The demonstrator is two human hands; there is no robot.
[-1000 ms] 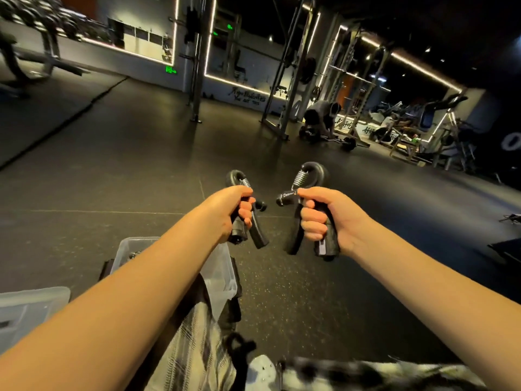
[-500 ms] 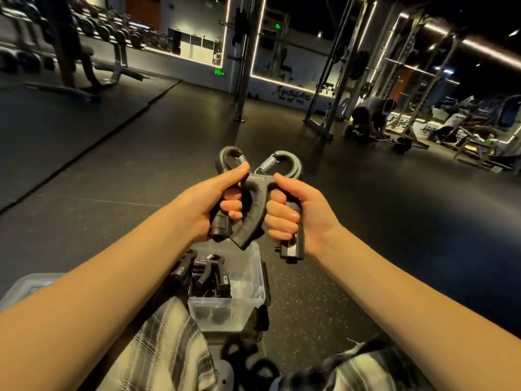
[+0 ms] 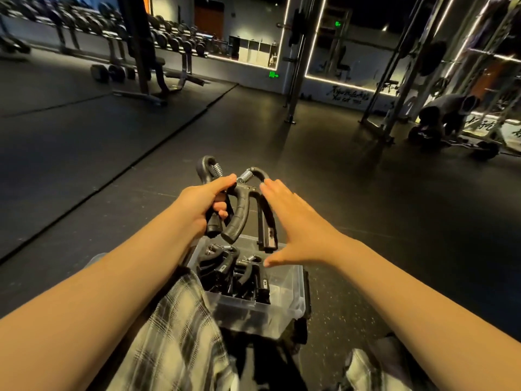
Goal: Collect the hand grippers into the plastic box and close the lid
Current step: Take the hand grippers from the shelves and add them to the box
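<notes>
In the head view, your left hand (image 3: 201,206) is curling round two grippers (image 3: 241,213), holding them above the box (image 3: 293,300). Your right hand (image 3: 298,227) is hovering just beside them, fingers straight, holding nothing. Other grippers (image 3: 231,275) are lying inside the box.

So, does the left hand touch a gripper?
Touching. The head view shows the left hand with fingers curled round the handle of a gripper.

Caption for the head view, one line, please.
Left hand grips two hand grippers above the clear plastic box already holding others; right hand open beside them.
</notes>
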